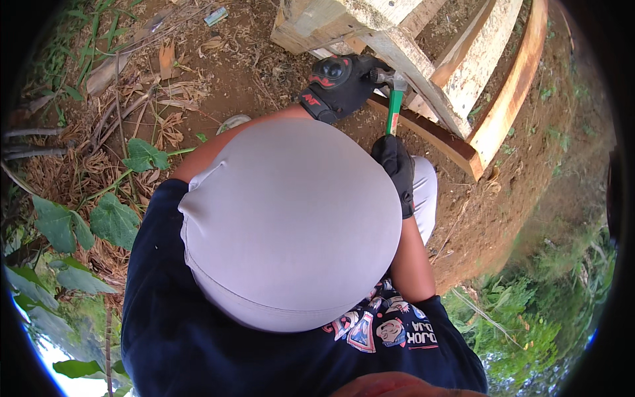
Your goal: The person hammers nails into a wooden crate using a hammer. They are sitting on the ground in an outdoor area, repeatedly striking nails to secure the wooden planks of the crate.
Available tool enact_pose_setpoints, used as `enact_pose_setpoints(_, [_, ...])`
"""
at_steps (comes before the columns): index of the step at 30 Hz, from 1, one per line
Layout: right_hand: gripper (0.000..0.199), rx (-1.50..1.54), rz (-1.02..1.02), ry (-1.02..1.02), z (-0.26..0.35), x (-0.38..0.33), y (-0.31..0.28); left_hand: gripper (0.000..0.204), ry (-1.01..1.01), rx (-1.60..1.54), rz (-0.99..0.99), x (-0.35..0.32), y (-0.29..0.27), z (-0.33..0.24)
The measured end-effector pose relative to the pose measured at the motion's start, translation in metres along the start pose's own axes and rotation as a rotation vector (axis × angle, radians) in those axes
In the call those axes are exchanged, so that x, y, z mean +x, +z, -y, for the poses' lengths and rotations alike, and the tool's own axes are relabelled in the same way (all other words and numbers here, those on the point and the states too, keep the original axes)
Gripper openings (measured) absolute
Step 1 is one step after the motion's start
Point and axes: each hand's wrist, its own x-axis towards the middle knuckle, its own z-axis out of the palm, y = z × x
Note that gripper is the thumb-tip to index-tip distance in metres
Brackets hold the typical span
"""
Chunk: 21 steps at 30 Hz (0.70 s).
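Note:
In the head view, my right hand (395, 165), in a black glove, is wrapped round the green handle of a hammer (395, 109). The hammer's metal head lies up against a wooden frame (430, 79) built of rough, pale boards. My left hand (340, 83), in a black glove with red trim and a hard knuckle pad, reaches to the frame's near side. Its fingers are curled close beside the hammer head; what they hold, if anything, is hidden. A long curved board (509, 99) forms the frame's right side and meets a lower rail (436, 135) at the near corner.
A large grey cap (297, 212) covers the middle of the view. Bare brown soil (476, 218) lies around the frame. Dry leaves and sticks (172, 129) litter the ground at left, with broad green leaves (116, 221) below them. Green plants (522, 331) grow at lower right.

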Motion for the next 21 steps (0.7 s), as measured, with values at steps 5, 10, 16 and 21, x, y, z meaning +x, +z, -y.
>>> enact_pose_setpoints(5, [0.040,-0.061,-0.026,-0.019,0.001,-0.003,0.001,0.021,-0.002,-0.121,0.006,-0.007,0.005,0.001])
enact_pose_setpoints(10, [0.041,0.124,-0.071,-0.003,-0.024,-0.001,0.008,0.018,-0.025,-0.097,-0.025,-0.001,0.003,0.007])
enact_pose_setpoints(16, [0.040,0.014,-0.005,0.007,-0.011,0.004,0.002,0.020,-0.025,-0.091,-0.013,-0.005,0.002,0.000])
enact_pose_setpoints(21, [0.040,0.110,-0.002,0.082,0.008,-0.005,-0.005,0.022,-0.034,-0.161,-0.025,-0.007,0.003,-0.002])
